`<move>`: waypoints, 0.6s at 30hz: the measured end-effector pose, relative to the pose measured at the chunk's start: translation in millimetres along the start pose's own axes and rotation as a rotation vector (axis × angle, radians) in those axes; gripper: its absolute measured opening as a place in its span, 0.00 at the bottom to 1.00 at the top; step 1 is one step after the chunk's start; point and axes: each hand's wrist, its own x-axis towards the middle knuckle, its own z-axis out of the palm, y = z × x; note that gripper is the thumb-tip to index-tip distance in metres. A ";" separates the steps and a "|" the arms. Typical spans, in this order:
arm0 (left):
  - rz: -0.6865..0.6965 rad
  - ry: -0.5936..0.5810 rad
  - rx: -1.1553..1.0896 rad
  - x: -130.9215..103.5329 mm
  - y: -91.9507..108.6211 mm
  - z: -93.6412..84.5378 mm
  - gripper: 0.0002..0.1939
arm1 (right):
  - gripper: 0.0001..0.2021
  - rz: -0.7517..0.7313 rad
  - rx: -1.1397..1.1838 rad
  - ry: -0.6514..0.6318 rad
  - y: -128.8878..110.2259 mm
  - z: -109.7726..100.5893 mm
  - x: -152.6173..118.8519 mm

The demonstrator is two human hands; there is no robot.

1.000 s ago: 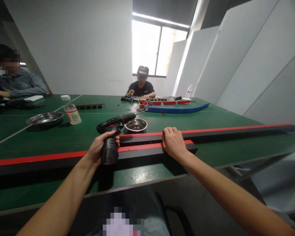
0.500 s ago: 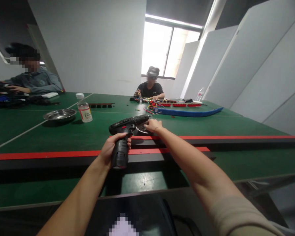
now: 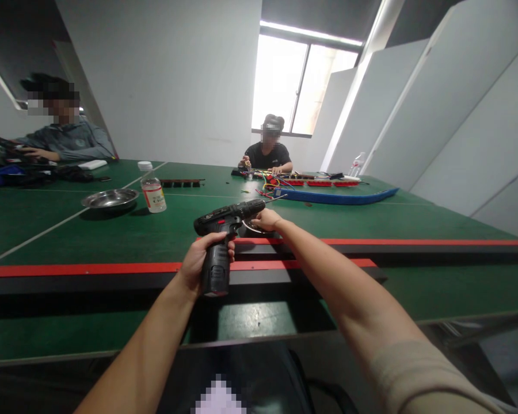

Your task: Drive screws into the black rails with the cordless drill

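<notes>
My left hand is wrapped round the grip of a black cordless drill. The drill points up and to the right, with a long thin bit in its chuck. Just behind the chuck, my right hand reaches down into a small dish of dark small pieces. Its fingers are bent together, and whatever they may pinch is hidden. The drill covers part of the dish. Below both hands run two long black bars with red top strips, a nearer bar and a farther bar.
On the green table stand a steel bowl and a labelled bottle. Beyond lie a long blue strip, coloured wires and red parts. One person sits opposite, another person at the far left.
The whole view has shifted slightly, so things sit a little farther right. My right hand stays at the dish, its fingers slightly lower in it; the left hand keeps the drill.
</notes>
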 end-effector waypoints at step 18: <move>-0.060 -0.043 0.089 -2.3 -4.5 -2.4 0.07 | 0.20 -0.064 0.274 0.085 -0.5 -63.2 -123.5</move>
